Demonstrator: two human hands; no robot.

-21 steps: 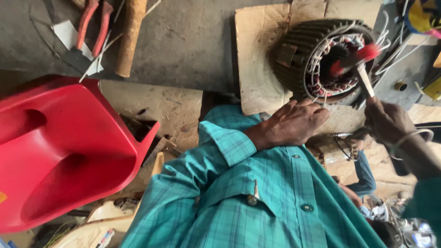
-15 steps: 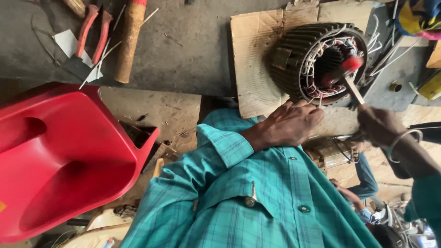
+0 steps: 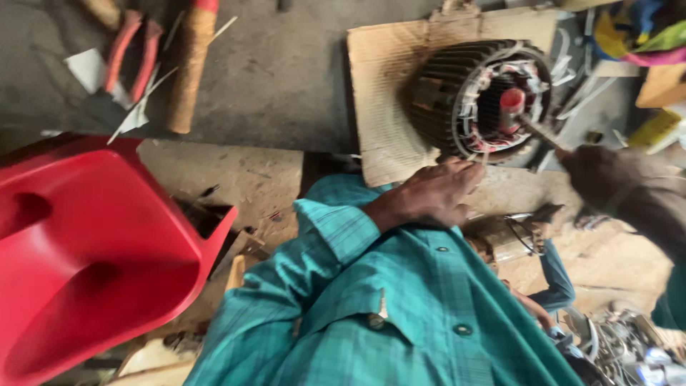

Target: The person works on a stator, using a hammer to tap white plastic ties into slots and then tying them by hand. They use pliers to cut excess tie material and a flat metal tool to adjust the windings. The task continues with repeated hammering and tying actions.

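Right now the red plastic chair (image 3: 86, 250) fills the nine o'clock side, the cardboard sheet (image 3: 386, 107) lies at one o'clock, and on it sits the ribbed motor stator (image 3: 457, 100), open end toward three o'clock, windings already seated in the bore. Left hand (image 3: 432, 196) rests at the stator's six o'clock rim, fingers curled together, though whether they pinch anything I cannot tell; right hand (image 3: 607, 175) is closed around the red-headed mallet (image 3: 525, 114), its head inside the bore. Judging by that, the coils are in and the tapping-down is underway, with finishing left.
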